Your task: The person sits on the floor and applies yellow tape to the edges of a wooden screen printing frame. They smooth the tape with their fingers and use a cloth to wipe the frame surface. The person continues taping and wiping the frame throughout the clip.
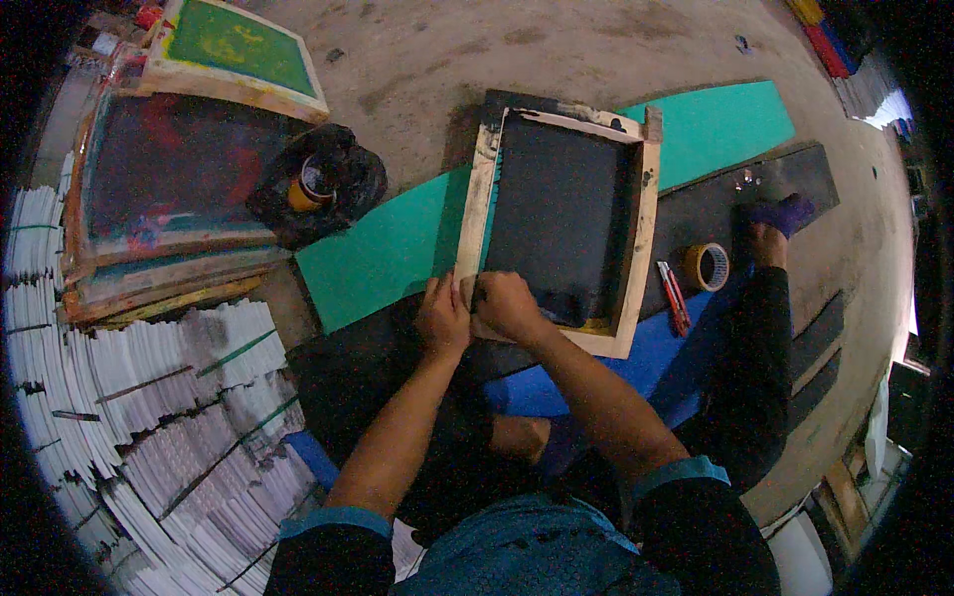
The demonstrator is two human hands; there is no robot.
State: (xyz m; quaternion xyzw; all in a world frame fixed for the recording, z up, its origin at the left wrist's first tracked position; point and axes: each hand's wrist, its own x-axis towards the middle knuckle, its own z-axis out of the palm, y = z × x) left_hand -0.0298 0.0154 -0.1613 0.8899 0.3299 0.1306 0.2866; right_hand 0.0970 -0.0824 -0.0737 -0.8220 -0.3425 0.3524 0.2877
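The wooden screen frame (pixel 556 223), dark-meshed and paint-stained, lies flat on the floor. Left hand (pixel 442 318) and right hand (pixel 505 305) both grip its near corner, fingers clenched on the wood.

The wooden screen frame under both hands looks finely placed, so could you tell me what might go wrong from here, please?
1. Both the left hand and the right hand press on the near corner of the wooden screen frame alone, so its far end might lift or shift.
2. The red utility knife and tape roll lie close beside the frame; a sideways slide could knock them.
3. The black-wrapped ink can sits open nearby and might smear.
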